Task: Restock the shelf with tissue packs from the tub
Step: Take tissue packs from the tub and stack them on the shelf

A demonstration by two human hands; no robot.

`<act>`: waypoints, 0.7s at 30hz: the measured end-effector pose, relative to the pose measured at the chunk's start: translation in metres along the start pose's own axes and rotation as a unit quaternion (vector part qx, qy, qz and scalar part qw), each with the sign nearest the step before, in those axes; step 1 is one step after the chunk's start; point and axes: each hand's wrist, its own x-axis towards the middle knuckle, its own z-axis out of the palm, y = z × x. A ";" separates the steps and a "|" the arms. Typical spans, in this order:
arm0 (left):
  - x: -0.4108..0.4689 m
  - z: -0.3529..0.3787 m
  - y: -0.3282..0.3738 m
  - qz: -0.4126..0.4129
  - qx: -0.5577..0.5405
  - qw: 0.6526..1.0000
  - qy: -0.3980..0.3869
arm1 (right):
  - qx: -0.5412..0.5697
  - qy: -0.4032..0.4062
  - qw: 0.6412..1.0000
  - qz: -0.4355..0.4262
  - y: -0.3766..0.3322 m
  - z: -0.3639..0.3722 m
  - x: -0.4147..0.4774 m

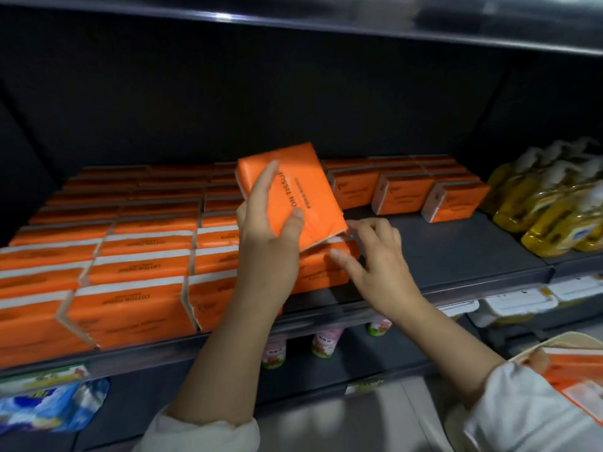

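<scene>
Left hand [270,233]: closed around one orange tissue pack [293,187], fingers along its printed face and thumb pressed near the lower edge. The pack is held tilted above the shelf [456,256], clear of the rows behind it.

Right hand [372,252]: fingers loosely spread, holding nothing — the fingertips touch the top edge of a tissue pack on the shelf [323,269], just under the lifted one.

Shelf contents: stacked orange packs [130,256] fill the left portion in rows, white bands showing along their edges. A shorter row of upright packs [404,190] stands at the back right, with bare dark shelf in front. Yellow bottles [554,207] sit at the far right.

Tub [567,344]: pale rim visible at the lower right corner — more orange packs [574,380] lie inside.

The held pack is orange, wrapper intact, with dark lettering that partly reads "TISSUE".
</scene>
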 end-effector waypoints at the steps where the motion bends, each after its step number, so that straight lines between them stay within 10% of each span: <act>1: -0.001 0.001 0.001 0.011 -0.011 1.000 -0.009 | 0.032 0.016 0.999 0.020 -0.001 -0.005 -0.001; 10: -0.013 0.013 -0.002 0.011 0.026 0.989 -0.148 | 0.454 -0.053 0.875 0.158 -0.013 -0.044 -0.005; 16: -0.013 0.008 -0.004 -0.012 0.176 0.954 -0.241 | 0.378 -0.032 0.915 0.137 -0.006 -0.052 -0.014; 21: -0.016 0.008 -0.006 0.028 0.297 0.909 -0.291 | 0.082 -0.062 0.992 -0.067 0.003 -0.065 -0.017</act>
